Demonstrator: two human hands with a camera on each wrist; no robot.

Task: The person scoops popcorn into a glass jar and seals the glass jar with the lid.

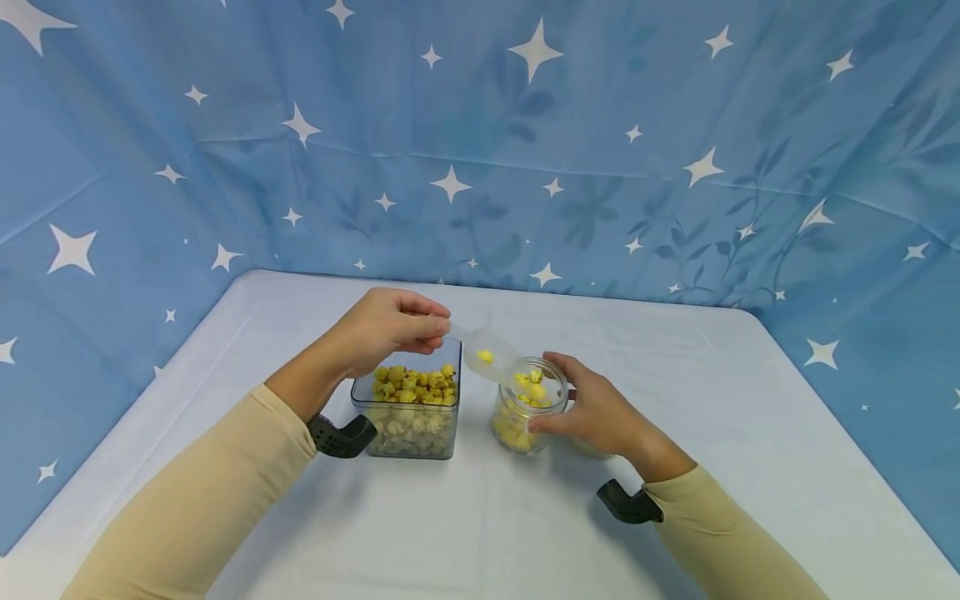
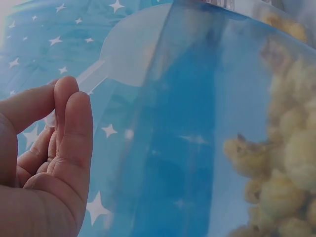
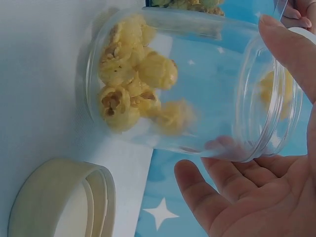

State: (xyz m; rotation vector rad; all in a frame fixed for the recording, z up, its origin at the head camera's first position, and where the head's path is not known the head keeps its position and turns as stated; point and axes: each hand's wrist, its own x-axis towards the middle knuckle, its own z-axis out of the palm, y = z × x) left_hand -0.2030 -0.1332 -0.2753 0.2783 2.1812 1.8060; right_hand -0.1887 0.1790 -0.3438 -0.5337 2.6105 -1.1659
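My left hand (image 1: 393,325) pinches the handle of a translucent plastic scoop (image 1: 480,342) between thumb and fingers. The scoop's bowl tilts down to the right over the mouth of a clear jar (image 1: 517,429), with a piece of popcorn (image 1: 486,357) on it. My right hand (image 1: 603,408) grips the jar near its rim, thumb on the near side and fingers behind. Inside the jar, in the right wrist view, popcorn pieces (image 3: 118,74) lie at the bottom, and a blurred piece (image 3: 175,117) is just above them. A clear square container (image 1: 412,433) of popcorn stands below my left hand.
A cream-coloured round lid (image 3: 59,197) lies on the table beside the jar, mostly hidden behind my right hand in the head view. A white cloth (image 1: 480,533) covers the table. Behind it hangs a blue curtain (image 1: 480,108) with white stars.
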